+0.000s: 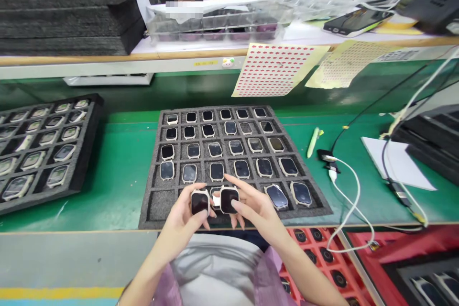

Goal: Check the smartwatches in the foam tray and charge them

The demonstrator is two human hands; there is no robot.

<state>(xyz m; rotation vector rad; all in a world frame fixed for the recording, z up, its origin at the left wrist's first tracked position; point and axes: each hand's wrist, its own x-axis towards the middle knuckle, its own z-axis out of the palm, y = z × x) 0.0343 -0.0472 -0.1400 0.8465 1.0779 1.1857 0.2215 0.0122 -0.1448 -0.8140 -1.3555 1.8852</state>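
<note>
My left hand [186,213] is closed on a smartwatch case [200,202] without a strap, its dark screen facing up and the thumb on its lower edge. Beside it, my right hand [254,203] grips a second smartwatch case [228,199], thumb resting on the screen. Both are held over the front edge of a dark grey foam tray [161,204], whose compartments hold rows of similar pale-framed watch cases. The front left compartment holds no watch. Another watch case shows partly between the two held ones, mostly hidden by my hands.
A second foam tray [91,138] of watches lies tilted at the left. Right of the middle tray are a pale green pen [313,142], white cables [353,172] and paper [398,162]. Red trays [337,253] sit below the bench edge. Sticker sheets [276,69] hang from the shelf; people sit beyond.
</note>
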